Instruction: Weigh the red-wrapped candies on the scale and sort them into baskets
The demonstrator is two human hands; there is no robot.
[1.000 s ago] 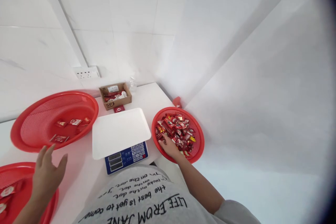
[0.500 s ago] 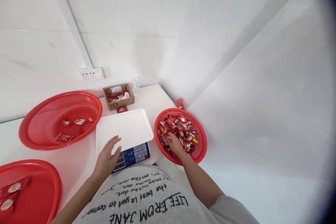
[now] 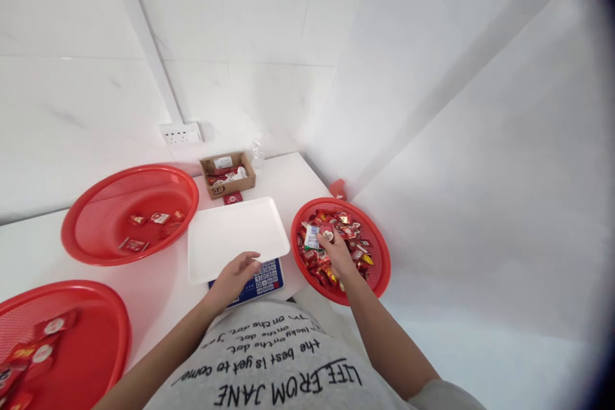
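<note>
My right hand [image 3: 341, 256] is closed on a small red wrapped packet [image 3: 327, 232] with a round emblem, held over the right red basket [image 3: 383, 259]. A white-and-blue packet [image 3: 312, 237] lies right beside it; whether my fingers hold that one too, I cannot make out. Many red wrapped packets [image 3: 353, 230] fill this basket. My left hand [image 3: 234, 278] has its fingers loosely stretched at the front edge of the scale's white tray [image 3: 235, 230], and nothing shows in it. It covers the display and part of the blue keypad [image 3: 266, 278].
Two more red baskets stand to the left, the far one [image 3: 96, 205] and the near one [image 3: 120, 339], with a few red packets in each. Behind the scale sit a cardboard box [image 3: 230, 190], a single red packet [image 3: 233, 198] and a clear plastic bottle [image 3: 258, 152].
My right hand has lifted a red packet up from the pile, and the white-and-blue packet has come into sight. My left hand has moved right across the scale's display. The view has shifted slightly.
</note>
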